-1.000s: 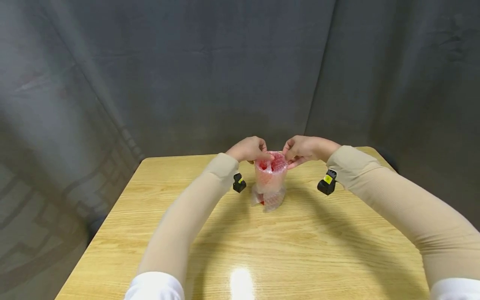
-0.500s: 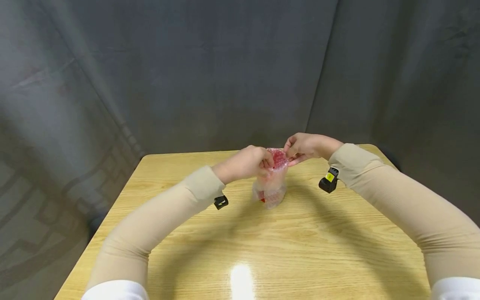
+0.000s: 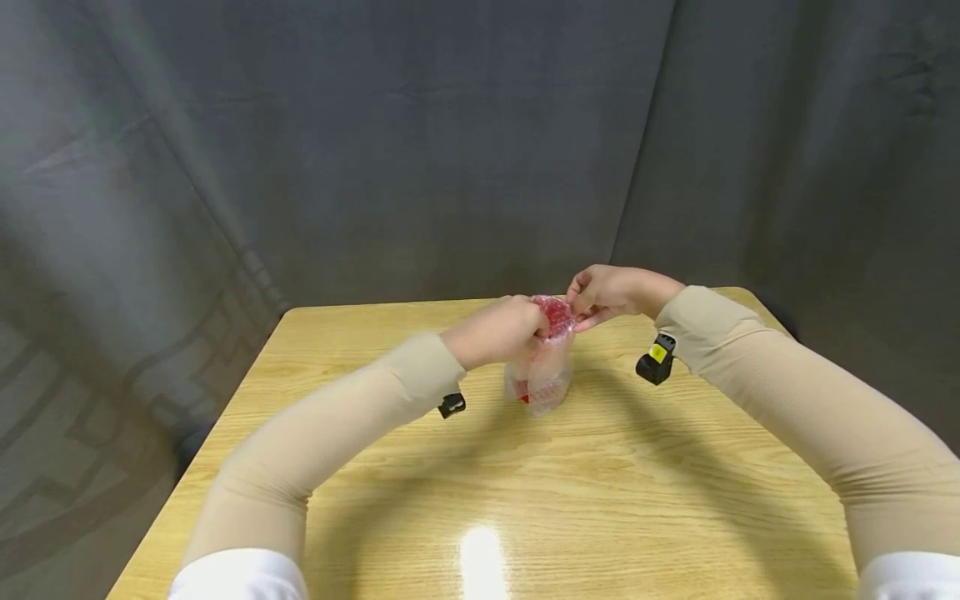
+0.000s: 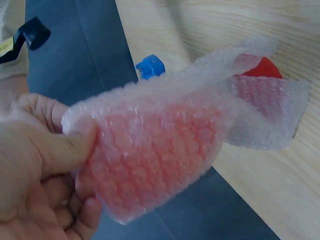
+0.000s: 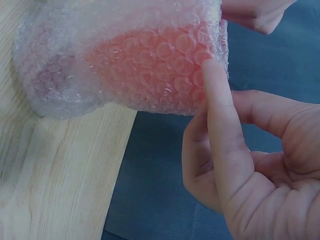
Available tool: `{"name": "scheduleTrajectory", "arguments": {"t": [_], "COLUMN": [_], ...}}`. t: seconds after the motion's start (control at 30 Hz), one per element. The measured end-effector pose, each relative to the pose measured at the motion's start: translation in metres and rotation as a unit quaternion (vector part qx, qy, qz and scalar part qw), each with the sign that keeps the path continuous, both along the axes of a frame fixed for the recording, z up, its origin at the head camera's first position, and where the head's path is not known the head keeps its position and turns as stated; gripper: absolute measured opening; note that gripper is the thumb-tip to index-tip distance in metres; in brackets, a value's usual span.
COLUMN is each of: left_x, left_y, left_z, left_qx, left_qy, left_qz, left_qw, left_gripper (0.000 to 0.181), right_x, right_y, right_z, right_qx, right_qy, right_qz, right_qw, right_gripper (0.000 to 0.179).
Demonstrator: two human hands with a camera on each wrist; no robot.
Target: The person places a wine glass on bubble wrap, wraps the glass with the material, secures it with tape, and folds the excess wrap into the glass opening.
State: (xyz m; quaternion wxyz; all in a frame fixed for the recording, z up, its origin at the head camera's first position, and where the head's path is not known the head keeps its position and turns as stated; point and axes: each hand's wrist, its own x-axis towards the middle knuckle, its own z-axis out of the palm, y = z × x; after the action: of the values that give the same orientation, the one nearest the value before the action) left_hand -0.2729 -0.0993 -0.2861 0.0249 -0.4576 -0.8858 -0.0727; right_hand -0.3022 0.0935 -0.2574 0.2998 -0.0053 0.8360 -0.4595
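Bubble wrap (image 3: 543, 367) stands upright on the table around a red thing, whose kind I cannot tell. Red shows through its upper part, and a bare red bit (image 4: 267, 68) peeks out near its base. My left hand (image 3: 501, 329) pinches the near left of the upper rim, with the thumb on the outside in the left wrist view. At the right of the rim, my right hand (image 3: 609, 293) pinches the edge, one finger (image 5: 225, 120) lying along the outer face. What lies deep inside the wrap is hidden.
The wooden table (image 3: 645, 483) spreads out toward me, with its far edge just behind the wrap. A grey curtain (image 3: 450, 150) hangs beyond. In the left wrist view a small blue object (image 4: 150, 66) appears past the wrap, its kind unclear.
My left hand has come off the rim's far left side, swung toward me with the elbow out, and taken hold again at the near left. The right hand has hardly moved.
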Motion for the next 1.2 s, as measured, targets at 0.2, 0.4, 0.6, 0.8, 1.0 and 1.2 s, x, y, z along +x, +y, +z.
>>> {"name": "scheduleTrajectory", "arguments": {"t": [0.2,0.4,0.6,0.8,1.0,1.2], "left_x": [-0.004,-0.026,-0.038,-0.042,-0.040,-0.039], "left_y": [0.000,-0.008,-0.018,-0.020,-0.015,-0.015], "left_z": [0.010,0.021,-0.002,-0.023,-0.024,-0.022], "left_qx": [0.029,0.111,0.186,0.270,0.272,0.235], "left_qy": [-0.082,-0.210,-0.434,-0.501,-0.489,-0.470], "left_qz": [0.043,0.189,0.227,0.240,0.249,0.251], "left_qw": [0.9952,0.9528,0.8519,0.7867,0.7902,0.8129], "left_gripper": [0.011,0.022,0.035,0.032,0.025,0.021], "right_x": [-0.001,0.001,0.001,0.001,0.000,0.000], "right_y": [0.002,0.002,-0.002,-0.006,-0.006,-0.007], "right_z": [-0.001,0.001,-0.001,-0.002,-0.001,-0.001], "right_qx": [-0.004,0.001,0.001,0.000,0.005,0.007], "right_qy": [-0.006,-0.002,0.003,0.000,0.004,0.002], "right_qz": [0.000,0.001,0.004,0.009,0.010,0.005], "right_qw": [1.0000,1.0000,1.0000,1.0000,0.9999,1.0000], "right_gripper": [0.018,0.018,0.017,0.016,0.017,0.017]}}
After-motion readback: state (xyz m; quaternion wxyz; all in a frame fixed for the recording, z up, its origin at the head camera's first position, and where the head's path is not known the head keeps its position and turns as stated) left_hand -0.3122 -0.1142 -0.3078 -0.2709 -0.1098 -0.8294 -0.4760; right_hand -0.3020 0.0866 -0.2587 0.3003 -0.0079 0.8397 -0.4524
